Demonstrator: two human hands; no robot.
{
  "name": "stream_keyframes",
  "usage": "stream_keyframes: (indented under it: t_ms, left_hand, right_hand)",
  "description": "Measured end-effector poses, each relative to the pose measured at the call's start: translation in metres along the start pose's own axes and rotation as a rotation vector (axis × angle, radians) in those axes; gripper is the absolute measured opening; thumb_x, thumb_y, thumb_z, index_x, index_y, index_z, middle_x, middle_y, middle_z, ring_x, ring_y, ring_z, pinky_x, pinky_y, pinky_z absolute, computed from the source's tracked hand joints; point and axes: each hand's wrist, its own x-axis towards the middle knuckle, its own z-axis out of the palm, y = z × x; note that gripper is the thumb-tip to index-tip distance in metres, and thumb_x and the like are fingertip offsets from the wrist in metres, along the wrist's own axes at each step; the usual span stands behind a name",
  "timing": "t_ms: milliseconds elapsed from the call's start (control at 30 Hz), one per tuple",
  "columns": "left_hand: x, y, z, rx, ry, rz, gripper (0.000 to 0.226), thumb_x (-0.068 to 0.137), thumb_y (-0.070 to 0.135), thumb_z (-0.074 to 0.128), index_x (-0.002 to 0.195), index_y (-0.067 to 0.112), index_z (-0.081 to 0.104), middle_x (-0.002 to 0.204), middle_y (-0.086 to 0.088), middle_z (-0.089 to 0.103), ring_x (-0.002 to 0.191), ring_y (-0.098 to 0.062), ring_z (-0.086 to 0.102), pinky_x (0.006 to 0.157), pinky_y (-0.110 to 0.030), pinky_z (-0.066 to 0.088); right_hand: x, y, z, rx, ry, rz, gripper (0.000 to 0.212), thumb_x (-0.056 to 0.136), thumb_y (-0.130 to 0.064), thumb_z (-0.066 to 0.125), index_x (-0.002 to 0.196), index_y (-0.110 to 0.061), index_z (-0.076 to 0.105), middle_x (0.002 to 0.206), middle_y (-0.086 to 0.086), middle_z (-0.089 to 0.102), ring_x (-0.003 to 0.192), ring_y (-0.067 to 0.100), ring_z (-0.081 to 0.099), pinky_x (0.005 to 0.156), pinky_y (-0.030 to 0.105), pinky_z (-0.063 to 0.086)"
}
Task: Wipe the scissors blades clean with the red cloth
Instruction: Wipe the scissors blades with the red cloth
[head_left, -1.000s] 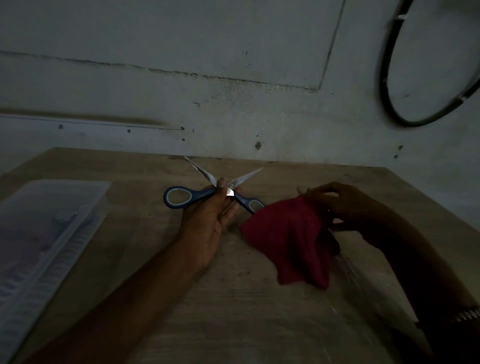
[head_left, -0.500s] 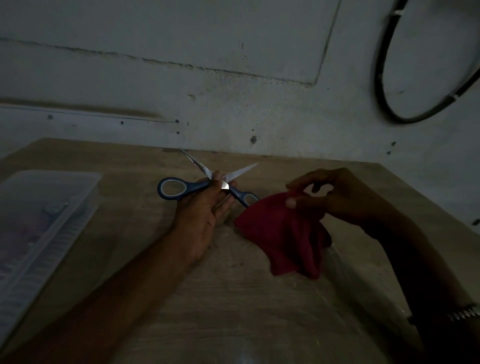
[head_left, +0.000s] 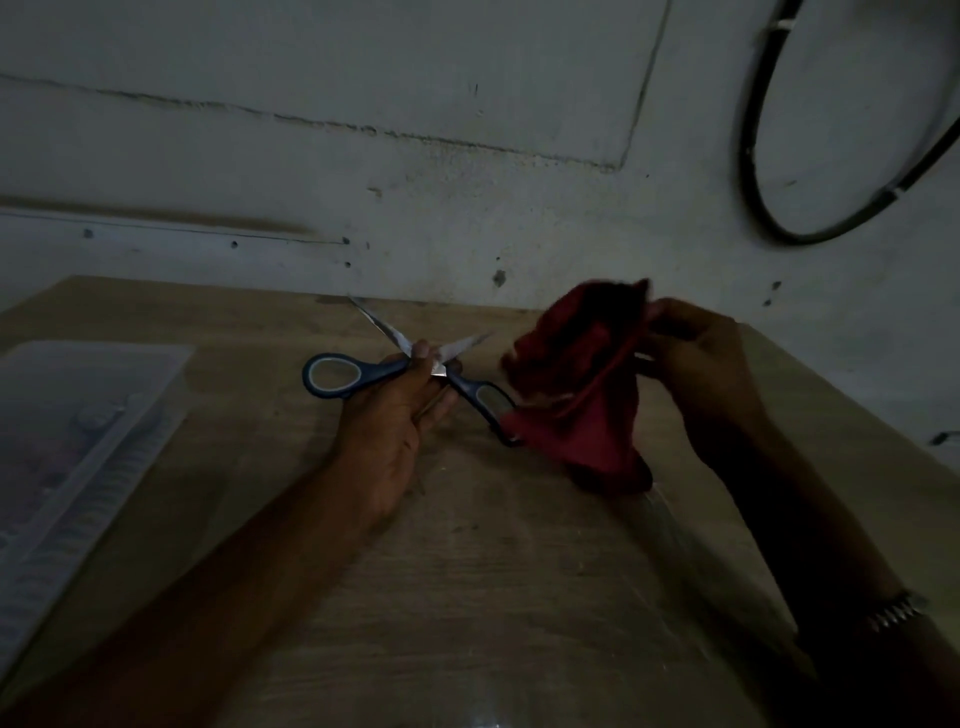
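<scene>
One pair of scissors (head_left: 410, 364) lies open on the table (head_left: 493, 571), pinched at its pivot by the left hand (head_left: 400, 415). The right hand (head_left: 701, 374) grips one red cloth (head_left: 576, 395).

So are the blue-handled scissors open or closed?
Open. The blue-handled metal scissors make an X on the wooden table: the blades point apart, the handle loops spread wide, and the left hand presses on the crossing.
</scene>
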Motion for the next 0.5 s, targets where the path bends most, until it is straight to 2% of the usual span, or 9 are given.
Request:
stream_keyframes:
  t_ms: [33, 100, 167, 233, 267, 300, 367, 433, 500]
  left_hand:
    - [0.0, 0.001, 0.0, 0.002, 0.001, 0.004, 0.013, 0.097, 0.014, 0.064, 0.107, 0.009, 0.071, 0.098, -0.003, 0.08, 0.089, -0.012, 0.077, 0.074, -0.025, 0.064]
    - [0.0, 0.001, 0.0, 0.014, 0.009, 0.014, 0.013, 0.098, 0.014, 0.062, 0.108, 0.01, 0.07, 0.104, -0.005, 0.077, 0.09, -0.012, 0.076, 0.076, -0.026, 0.064]
    - [0.001, 0.001, -0.001, 0.027, 0.011, 0.021, 0.019, 0.098, 0.015, 0.062, 0.115, 0.009, 0.069, 0.112, -0.008, 0.076, 0.1, -0.015, 0.075, 0.079, -0.027, 0.064]
    - [0.003, 0.0, -0.002, 0.032, 0.014, 0.021, 0.022, 0.097, 0.016, 0.064, 0.118, 0.009, 0.068, 0.12, -0.011, 0.074, 0.111, -0.02, 0.072, 0.082, -0.028, 0.063]
    - [0.003, 0.0, -0.002, 0.038, 0.011, 0.024, 0.022, 0.097, 0.016, 0.065, 0.117, 0.009, 0.068, 0.121, -0.012, 0.074, 0.112, -0.021, 0.072, 0.083, -0.029, 0.063]
    - [0.003, 0.0, -0.002, 0.049, 0.006, 0.028, 0.021, 0.096, 0.017, 0.066, 0.116, 0.01, 0.068, 0.121, -0.012, 0.074, 0.112, -0.021, 0.072, 0.084, -0.03, 0.063]
    - [0.002, 0.001, -0.003, 0.073, -0.013, 0.044, 0.02, 0.094, 0.02, 0.067, 0.112, 0.012, 0.069, 0.119, -0.012, 0.075, 0.111, -0.021, 0.073, 0.091, -0.034, 0.059]
    - [0.0, 0.0, -0.003, 0.097, -0.035, 0.066, 0.018, 0.094, 0.022, 0.068, 0.11, 0.014, 0.07, 0.116, -0.01, 0.077, 0.11, -0.02, 0.074, 0.094, -0.035, 0.058]
    - [-0.003, -0.003, -0.002, 0.134, -0.056, 0.083, 0.021, 0.095, 0.024, 0.067, 0.113, 0.013, 0.07, 0.114, -0.009, 0.078, 0.109, -0.019, 0.074, 0.092, -0.032, 0.059]
  right_hand:
    - [0.0, -0.001, 0.0, 0.092, 0.024, 0.035, 0.026, 0.099, -0.001, 0.057, 0.083, -0.016, 0.069, 0.083, -0.001, 0.073, 0.08, 0.012, 0.071, 0.073, 0.027, 0.058]
    - [0.001, -0.007, -0.006, 0.19, 0.133, -0.025, 0.023, 0.099, -0.004, 0.054, 0.082, -0.017, 0.063, 0.079, -0.002, 0.066, 0.073, 0.01, 0.065, 0.065, 0.021, 0.054]
    - [0.0, -0.012, -0.011, 0.032, 0.165, -0.12, 0.021, 0.099, -0.009, 0.062, 0.081, -0.02, 0.065, 0.074, -0.005, 0.067, 0.066, 0.008, 0.064, 0.059, 0.019, 0.052]
    - [-0.003, -0.012, -0.007, -0.138, 0.091, -0.13, 0.012, 0.094, -0.01, 0.073, 0.083, -0.015, 0.072, 0.074, -0.002, 0.074, 0.069, 0.01, 0.073, 0.063, 0.023, 0.059]
    - [-0.005, -0.012, -0.004, -0.14, 0.048, -0.1, 0.007, 0.091, -0.01, 0.077, 0.085, -0.012, 0.076, 0.077, 0.001, 0.077, 0.074, 0.014, 0.076, 0.067, 0.027, 0.062]
    - [-0.006, -0.012, -0.001, -0.09, 0.012, -0.062, 0.002, 0.089, -0.01, 0.08, 0.087, -0.01, 0.079, 0.08, 0.003, 0.079, 0.078, 0.018, 0.078, 0.072, 0.032, 0.065]
    - [-0.01, -0.015, 0.01, 0.045, -0.023, -0.026, 0.006, 0.086, -0.012, 0.083, 0.09, -0.009, 0.081, 0.085, 0.004, 0.081, 0.084, 0.021, 0.079, 0.079, 0.035, 0.065]
    - [-0.016, -0.013, 0.027, 0.021, 0.0, -0.096, 0.007, 0.085, -0.017, 0.085, 0.09, -0.013, 0.082, 0.087, -0.001, 0.081, 0.086, 0.016, 0.079, 0.08, 0.03, 0.063]
    - [-0.02, -0.005, 0.047, -0.112, 0.044, -0.178, 0.007, 0.085, -0.021, 0.087, 0.091, -0.021, 0.083, 0.086, -0.009, 0.081, 0.083, 0.007, 0.076, 0.08, 0.025, 0.061]
